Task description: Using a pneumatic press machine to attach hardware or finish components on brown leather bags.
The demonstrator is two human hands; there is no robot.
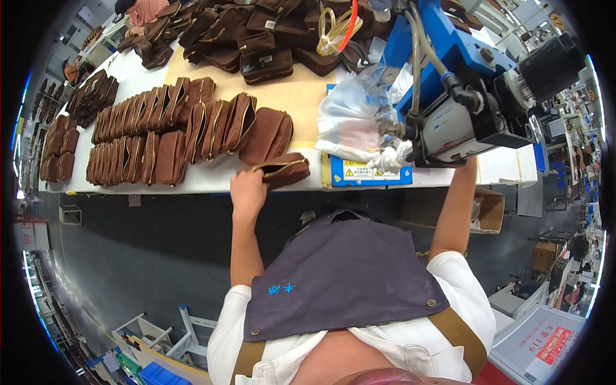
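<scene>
At the table's front edge my left hand [249, 185] is closed on the end of a brown zippered pouch [287, 171], whose zipper side faces up. Right behind that pouch stands another brown pouch [266, 136]. Rows of similar brown pouches [136, 151] stand packed side by side to the left, gold zippers showing. My right forearm [454, 212] reaches up to the right end of the press machine [449, 131]. The machine's body hides my right hand and its fingers.
Brown pouches lie heaped [266, 42] at the back of the table. The machine's blue base [369, 173] carries white plastic wrapping [350, 115]. Hoses [417, 58] run down its front. A cardboard box [491, 212] sits below the table on the right.
</scene>
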